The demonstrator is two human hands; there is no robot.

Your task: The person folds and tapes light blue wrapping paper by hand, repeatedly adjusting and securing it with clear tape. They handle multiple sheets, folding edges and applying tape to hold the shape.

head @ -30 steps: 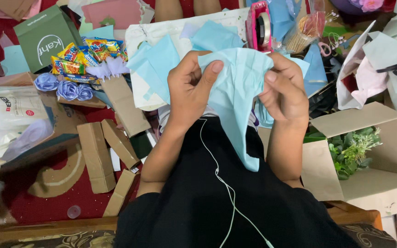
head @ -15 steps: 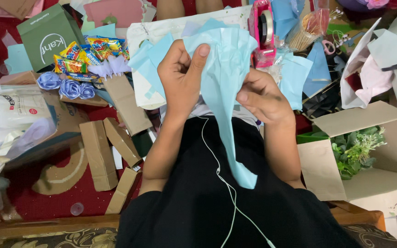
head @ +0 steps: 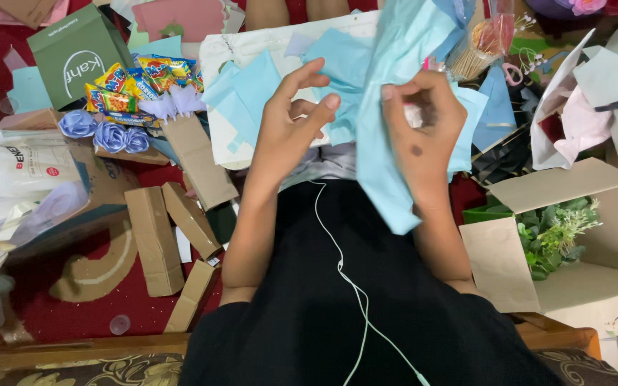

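Pinching the light blue paper sheet [head: 388, 136] up in front of the chest, the right hand [head: 423, 136] has a tight grip on it. The left hand [head: 291, 125] is open, just beside it. Thin paper might tear if tugged hard.

A second ago both hands were wrapped around the light blue paper [head: 388, 143], holding it close in front of the black shirt. Then the left hand [head: 291, 125] lifted it up by the top. Now the left hand has let go. Its fingers are spread open and it sits just beside the paper, not touching it as far as can be seen. The right hand [head: 423, 125] has moved up and now holds the paper alone, pinched near the top. The paper hangs down long below the right hand.
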